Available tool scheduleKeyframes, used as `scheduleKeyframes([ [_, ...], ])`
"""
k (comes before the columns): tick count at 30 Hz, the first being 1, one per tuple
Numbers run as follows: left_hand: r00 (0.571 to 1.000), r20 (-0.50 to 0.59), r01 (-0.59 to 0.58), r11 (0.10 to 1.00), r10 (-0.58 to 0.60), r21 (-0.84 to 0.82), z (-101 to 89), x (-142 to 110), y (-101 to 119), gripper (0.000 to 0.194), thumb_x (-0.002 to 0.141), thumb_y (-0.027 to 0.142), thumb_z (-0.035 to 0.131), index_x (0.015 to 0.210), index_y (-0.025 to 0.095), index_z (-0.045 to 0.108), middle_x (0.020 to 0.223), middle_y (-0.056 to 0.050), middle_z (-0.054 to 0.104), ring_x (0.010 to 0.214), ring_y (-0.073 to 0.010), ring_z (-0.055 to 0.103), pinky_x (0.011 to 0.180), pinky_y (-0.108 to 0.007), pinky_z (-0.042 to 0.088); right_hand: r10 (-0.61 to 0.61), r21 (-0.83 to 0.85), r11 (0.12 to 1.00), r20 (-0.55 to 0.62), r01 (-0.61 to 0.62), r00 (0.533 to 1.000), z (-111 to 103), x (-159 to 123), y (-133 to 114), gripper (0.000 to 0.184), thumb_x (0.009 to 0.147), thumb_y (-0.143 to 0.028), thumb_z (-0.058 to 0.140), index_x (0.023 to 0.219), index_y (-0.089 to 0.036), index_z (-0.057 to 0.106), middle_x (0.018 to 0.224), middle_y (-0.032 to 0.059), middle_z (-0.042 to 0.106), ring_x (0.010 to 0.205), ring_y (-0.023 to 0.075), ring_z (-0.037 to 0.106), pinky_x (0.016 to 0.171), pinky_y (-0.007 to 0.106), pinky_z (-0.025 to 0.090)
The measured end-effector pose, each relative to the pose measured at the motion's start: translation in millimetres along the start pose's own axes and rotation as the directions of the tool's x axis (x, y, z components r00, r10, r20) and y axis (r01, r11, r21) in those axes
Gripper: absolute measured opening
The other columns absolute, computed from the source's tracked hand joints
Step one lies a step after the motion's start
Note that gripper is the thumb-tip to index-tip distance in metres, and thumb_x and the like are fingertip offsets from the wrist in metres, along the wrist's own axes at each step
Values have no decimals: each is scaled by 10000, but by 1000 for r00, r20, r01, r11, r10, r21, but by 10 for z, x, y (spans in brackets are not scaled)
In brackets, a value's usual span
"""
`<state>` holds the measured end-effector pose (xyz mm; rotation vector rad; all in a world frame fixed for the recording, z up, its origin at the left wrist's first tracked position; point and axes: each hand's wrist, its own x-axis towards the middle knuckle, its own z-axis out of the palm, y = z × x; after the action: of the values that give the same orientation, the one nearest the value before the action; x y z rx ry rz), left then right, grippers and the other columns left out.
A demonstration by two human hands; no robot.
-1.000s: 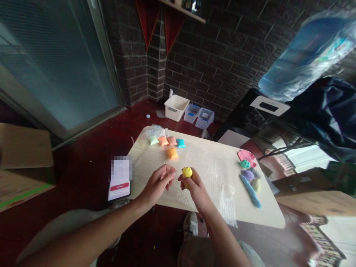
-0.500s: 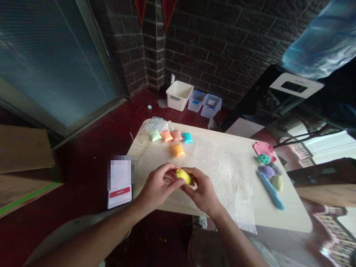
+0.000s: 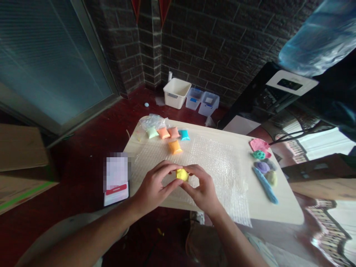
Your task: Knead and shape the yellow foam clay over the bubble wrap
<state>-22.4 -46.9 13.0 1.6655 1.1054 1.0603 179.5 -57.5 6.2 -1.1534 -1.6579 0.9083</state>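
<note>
A small lump of yellow clay (image 3: 182,174) is pinched between the fingertips of both hands above the near edge of a pale table (image 3: 289,211). My left hand (image 3: 155,185) grips it from the left, fingers curled. My right hand (image 3: 202,188) grips it from the right, thumb and fingers closed on it. Under the hands lies a sheet of bubble wrap (image 3: 219,167).
Small clay packets, green, orange, pink and blue (image 3: 167,132), lie at the table's far left by a clear bag. Shaped clay pieces (image 3: 264,167) sit at the right edge. A phone (image 3: 116,181) rests left of the table. Plastic bins (image 3: 194,99) stand by the brick wall.
A second ago only my right hand held the yellow clay, lifted. My left hand then joined it, and both hands now press the lump between their fingertips. The camera tilted down.
</note>
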Motion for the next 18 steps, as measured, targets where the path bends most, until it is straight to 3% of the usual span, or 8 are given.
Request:
scheduleKeyframes([
  [5, 993, 75, 106, 971, -92, -216, 100, -12, -78, 818, 786, 375, 891, 1508, 448, 513, 1469, -84, 612, 1298, -321, 642, 1068, -471, 572, 109, 237, 966, 3, -107, 994, 91, -34, 72, 341, 868, -402, 851, 1177, -279, 772, 1096, 93, 782, 992, 277, 713, 891, 461, 587],
  [8, 983, 157, 128, 970, -95, -209, 131, -1, -105, 609, 850, 355, 830, 1415, 428, 616, 1437, -64, 658, 1270, -313, 673, 1075, -457, 566, 154, 383, 907, 79, -173, 985, 132, -53, 58, 364, 852, -366, 863, 1179, -269, 736, 1154, 91, 775, 1046, 282, 740, 979, 487, 588],
  [11, 988, 136, 85, 991, -71, -102, 122, 26, -123, 360, 931, 343, 726, 1272, 457, 705, 1292, -24, 743, 1191, -297, 713, 1029, -452, 575, 133, 357, 920, 106, -162, 985, 69, -45, 24, 332, 890, -277, 793, 1203, -274, 682, 1161, 79, 749, 1081, 263, 728, 1039, 485, 562],
  [14, 993, 104, 42, 998, -47, 48, 94, 38, -162, 281, 940, 368, 710, 1209, 451, 717, 1168, -26, 776, 1087, -302, 737, 961, -458, 573, 125, 266, 956, 20, -125, 992, -65, -6, 23, 345, 889, -294, 735, 1226, -268, 662, 1256, 102, 700, 1209, 289, 660, 1089, 499, 519],
  [18, 982, 189, -1, 984, -32, 177, 123, -13, -209, 208, 892, 357, 751, 1097, 384, 736, 1053, -46, 778, 978, -318, 742, 849, -433, 559, 249, 443, 875, -67, -195, 966, -115, 50, 71, 348, 966, -467, 559, 1237, -268, 649, 1359, 121, 685, 1297, 315, 635, 1072, 512, 528],
])
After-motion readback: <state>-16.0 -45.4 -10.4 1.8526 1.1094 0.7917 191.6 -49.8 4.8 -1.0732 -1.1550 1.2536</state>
